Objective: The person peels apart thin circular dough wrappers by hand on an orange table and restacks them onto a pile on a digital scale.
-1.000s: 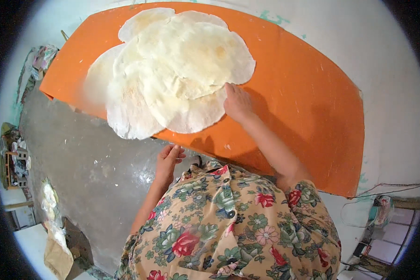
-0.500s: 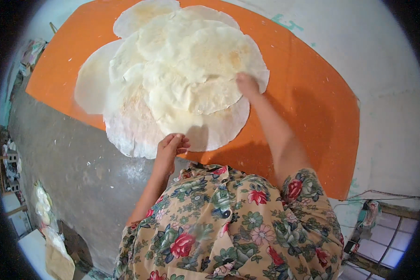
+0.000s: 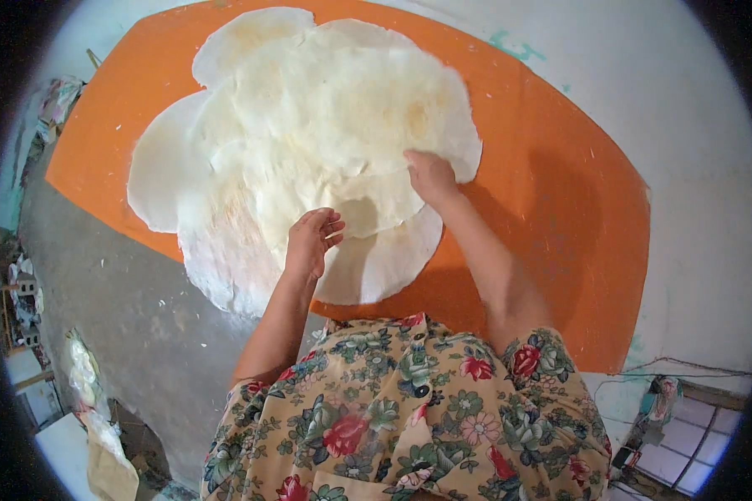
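Observation:
Several thin, round, pale flatbreads [image 3: 276, 108] lie in an overlapping heap, some with light brown patches. My right hand [image 3: 432, 177] is at the heap's right side, its fingers closed at the edge of an upper flatbread; the fingertips are partly hidden. My left hand [image 3: 312, 242] hovers over the near part of the heap and casts a shadow on it. Its fingers are loosely bent and a little apart, with nothing visible in them. The nearest flatbread [image 3: 226, 271] looks whiter and reaches past the orange edge over the grey floor.
An orange sheet [image 3: 551, 250] spreads under the heap. Grey floor [image 3: 117, 267] shows at the left, with plastic bags [image 3: 83, 376] and clutter along the far left. A pale wall [image 3: 693, 234] and a window grille [image 3: 693, 442] with cables are at the right.
My left hand has moved up and away from me, over the heap. The right hand has shifted slightly left and nearer. The top flatbreads look flatter and smoother.

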Motion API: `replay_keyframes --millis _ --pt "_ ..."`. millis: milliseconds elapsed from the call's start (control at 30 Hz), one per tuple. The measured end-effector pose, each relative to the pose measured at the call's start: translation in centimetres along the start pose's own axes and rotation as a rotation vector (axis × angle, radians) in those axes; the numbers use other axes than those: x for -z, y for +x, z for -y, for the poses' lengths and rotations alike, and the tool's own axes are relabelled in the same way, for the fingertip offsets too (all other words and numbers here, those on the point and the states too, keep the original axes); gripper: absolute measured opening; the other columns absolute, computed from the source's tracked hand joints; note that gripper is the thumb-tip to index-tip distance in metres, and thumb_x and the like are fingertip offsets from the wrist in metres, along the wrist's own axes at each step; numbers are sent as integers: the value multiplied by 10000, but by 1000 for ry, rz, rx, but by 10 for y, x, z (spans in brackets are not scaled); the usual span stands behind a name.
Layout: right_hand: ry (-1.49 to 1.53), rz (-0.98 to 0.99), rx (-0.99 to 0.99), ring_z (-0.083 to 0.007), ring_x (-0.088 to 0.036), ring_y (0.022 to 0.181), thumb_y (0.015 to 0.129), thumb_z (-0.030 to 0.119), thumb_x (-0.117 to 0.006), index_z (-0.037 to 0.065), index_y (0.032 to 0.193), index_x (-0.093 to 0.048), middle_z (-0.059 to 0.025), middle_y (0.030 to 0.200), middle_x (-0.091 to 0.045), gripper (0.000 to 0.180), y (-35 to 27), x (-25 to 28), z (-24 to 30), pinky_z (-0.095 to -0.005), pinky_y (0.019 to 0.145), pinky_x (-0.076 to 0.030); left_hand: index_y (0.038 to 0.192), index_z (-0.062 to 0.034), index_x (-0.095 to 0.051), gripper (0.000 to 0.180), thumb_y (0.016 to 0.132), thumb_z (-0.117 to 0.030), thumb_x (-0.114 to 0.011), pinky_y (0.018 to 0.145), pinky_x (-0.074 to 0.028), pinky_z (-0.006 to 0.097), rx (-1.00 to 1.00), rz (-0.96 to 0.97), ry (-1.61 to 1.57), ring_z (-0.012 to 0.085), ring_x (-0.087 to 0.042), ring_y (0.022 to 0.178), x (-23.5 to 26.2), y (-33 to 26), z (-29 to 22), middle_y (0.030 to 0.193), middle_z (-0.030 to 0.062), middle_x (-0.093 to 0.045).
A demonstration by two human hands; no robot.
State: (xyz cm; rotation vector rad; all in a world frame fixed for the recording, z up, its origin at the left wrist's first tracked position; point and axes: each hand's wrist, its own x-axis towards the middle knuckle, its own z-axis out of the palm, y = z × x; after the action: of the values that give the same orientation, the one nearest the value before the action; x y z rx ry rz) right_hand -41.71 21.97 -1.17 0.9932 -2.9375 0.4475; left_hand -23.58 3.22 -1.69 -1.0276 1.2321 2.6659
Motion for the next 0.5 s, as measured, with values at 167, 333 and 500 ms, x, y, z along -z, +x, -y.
replay_keyframes --millis 167,333,500 --pt "383 -56 -239 -369 -586 815 782 163 -497 22 926 -583 -221 891 -600 219 28 16 -33 -436 719 -455 977 -11 -513 196 838 -149 -502 711 -453 334 -126 -87 -8 212 -542 816 -2 53 -21 882 96 -541" --pt "445 -257 -328 -361 -597 803 793 163 -488 -17 935 -565 -221 884 -605 242 82 130 -3 -423 708 -464 991 19 -477 244 827 -150 -542 593 -443 316 -133 -164 -76 166 -509 684 0 112 -32 791 76 -491" --pt "-95 -503 245 -334 -592 748 769 81 -450 42 907 -558 -167 798 -597 179 94 90 37 -436 644 -466 877 -2 -465 216 831 -182 -576 469 -414 284 -72 -203 -76 167 -506 563 -12 128 -31 731 90 -508"
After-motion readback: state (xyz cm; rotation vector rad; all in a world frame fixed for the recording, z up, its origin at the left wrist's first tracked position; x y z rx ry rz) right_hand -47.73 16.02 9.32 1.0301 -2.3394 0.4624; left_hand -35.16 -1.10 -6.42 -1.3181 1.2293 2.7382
